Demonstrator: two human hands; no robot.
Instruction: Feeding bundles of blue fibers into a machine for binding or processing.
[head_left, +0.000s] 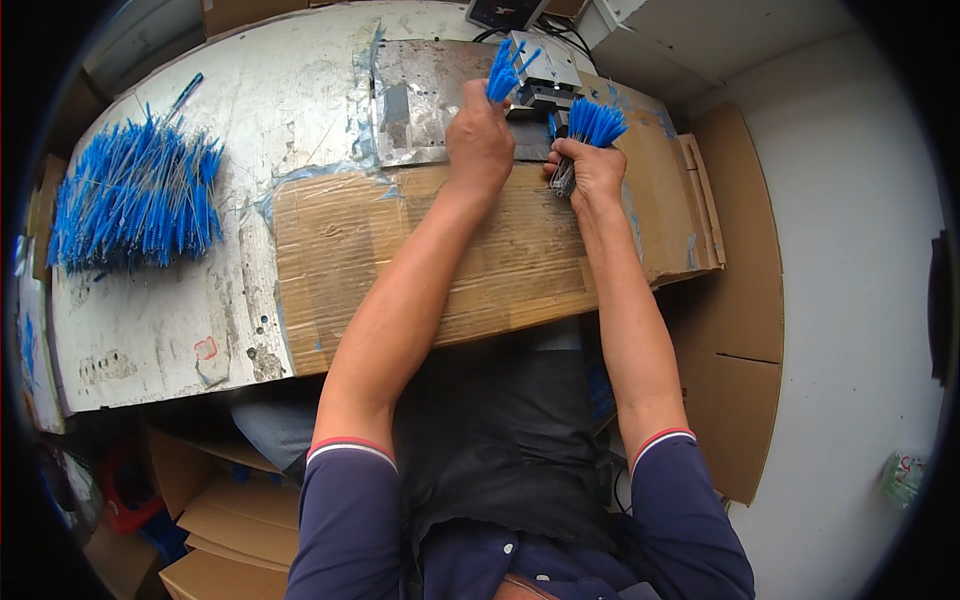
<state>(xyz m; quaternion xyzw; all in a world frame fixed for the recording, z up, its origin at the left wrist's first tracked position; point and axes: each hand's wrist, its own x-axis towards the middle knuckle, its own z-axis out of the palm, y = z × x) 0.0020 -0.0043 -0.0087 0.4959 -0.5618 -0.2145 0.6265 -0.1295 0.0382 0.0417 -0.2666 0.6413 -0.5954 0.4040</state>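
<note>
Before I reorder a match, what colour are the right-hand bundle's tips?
Blue tips, best in the head view.

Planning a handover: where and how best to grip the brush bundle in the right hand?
Probably by the thin grey stems showing below the right hand, coming from the near side over the cardboard. They gather narrow there, while the blue bristles fan out above the grip. The left hand holds other brushes, so it looks occupied.

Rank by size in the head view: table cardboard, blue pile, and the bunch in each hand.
1. Table cardboard
2. Blue pile
3. Right bunch
4. Left bunch, by what shows; the left hand hides part.
</note>
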